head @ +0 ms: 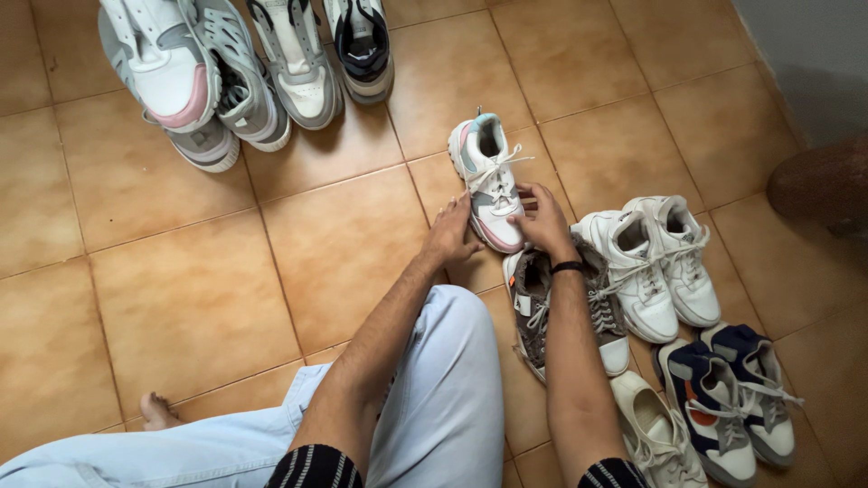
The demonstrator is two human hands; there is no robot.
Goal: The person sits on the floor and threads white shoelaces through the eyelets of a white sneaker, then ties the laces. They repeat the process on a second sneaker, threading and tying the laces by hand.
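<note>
Gripping noted, head view: L hand (449, 233) and R hand (542, 221) rest on either side of a white sneaker w/ pink and teal trim (488, 181), fingers curled against its toe end and laces; sneaker stands upright on the tan tile floor (181, 289), centre frame. R wrist carries a black band (568, 267). Just beside R forearm: grey-brown pair (561, 312), then white pair (655, 267), navy/white pair (732, 398), cream shoe (655, 429). Well apart, top left: heap of white/grey sneakers (244, 68). Light blue jeans (443, 389) fill lower frame.
</note>
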